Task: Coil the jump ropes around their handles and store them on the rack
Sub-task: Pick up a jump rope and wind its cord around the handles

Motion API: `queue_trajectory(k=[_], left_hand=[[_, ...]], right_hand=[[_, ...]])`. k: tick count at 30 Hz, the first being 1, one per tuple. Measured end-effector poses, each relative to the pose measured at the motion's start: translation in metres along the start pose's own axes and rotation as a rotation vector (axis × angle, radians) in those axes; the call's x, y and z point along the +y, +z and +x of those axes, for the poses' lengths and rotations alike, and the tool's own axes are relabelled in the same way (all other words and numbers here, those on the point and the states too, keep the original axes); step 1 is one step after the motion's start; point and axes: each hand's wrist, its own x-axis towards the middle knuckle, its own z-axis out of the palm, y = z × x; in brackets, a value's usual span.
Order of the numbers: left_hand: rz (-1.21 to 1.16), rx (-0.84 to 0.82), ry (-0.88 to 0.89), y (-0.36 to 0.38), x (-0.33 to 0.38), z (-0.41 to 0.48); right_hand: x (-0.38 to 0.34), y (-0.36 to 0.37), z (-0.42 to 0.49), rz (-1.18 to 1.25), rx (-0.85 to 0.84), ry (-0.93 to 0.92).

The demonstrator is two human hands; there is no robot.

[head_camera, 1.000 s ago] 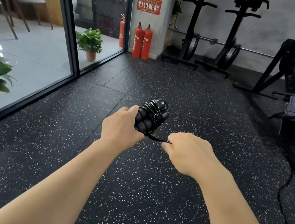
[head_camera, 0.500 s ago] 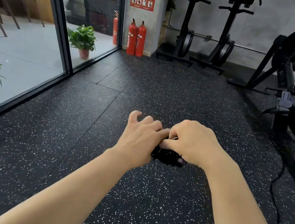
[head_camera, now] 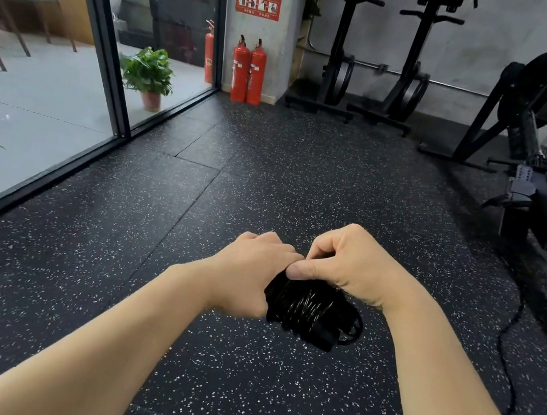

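A black jump rope (head_camera: 313, 310) is coiled in shiny turns around its black handles, held low in front of me over the speckled floor. My left hand (head_camera: 250, 270) grips the left end of the bundle, fingers curled round it. My right hand (head_camera: 344, 267) sits on top of the bundle, thumb and fingers pinching the rope at its upper edge. A small loop of rope sticks out at the bundle's lower right. No rack for the ropes is in sight.
Black rubber floor (head_camera: 268, 179) stretches ahead. A glass wall (head_camera: 57, 77) with potted plants (head_camera: 149, 74) runs along the left. Red fire extinguishers (head_camera: 249, 70) stand by a pillar. Exercise machines (head_camera: 529, 135) line the back and right. A black cable (head_camera: 507, 339) lies on the floor at right.
The bundle has dropped from chest height to lower down. My right hand has come from pulling the rope's tail beside it to pinching on top of the coil.
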Motion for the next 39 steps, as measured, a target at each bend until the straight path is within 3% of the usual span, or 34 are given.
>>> queue_trajectory(k=[8,12,15,19,22,25,31,35,39], left_hand=[[-0.259,-0.028,-0.009,-0.001,0.002,-0.008],[-0.518,-0.041,0.038,0.001,0.001,-0.009],[-0.68,-0.053,0.04,-0.002,0.0,-0.009],[-1.093,-0.051,0.036,-0.002,0.0,-0.007],[-1.235,0.057,0.042,0.001,-0.003,-0.004],[-1.419,0.167,-0.073,0.0,-0.002,-0.003],[-1.792,0.15,-0.155,-0.004,-0.005,0.003],[-1.977,0.147,-0.181,-0.008,-0.006,0.004],[-2.073,0.149,-0.23,-0.012,-0.008,0.004]], right_hand=[[0.01,-0.006,0.003,0.157,-0.086,0.06],[0.019,-0.01,0.004,0.246,-0.122,0.102],[0.028,-0.007,0.009,0.453,-0.156,0.126],[0.04,0.0,0.015,0.765,-0.21,0.04],[0.039,0.006,0.014,0.786,-0.041,0.245],[0.031,0.013,0.016,0.72,0.03,0.315],[0.013,0.019,0.018,0.639,0.064,0.426],[0.003,0.022,0.015,0.563,0.161,0.361],[-0.002,0.023,0.011,0.603,0.357,0.124]])
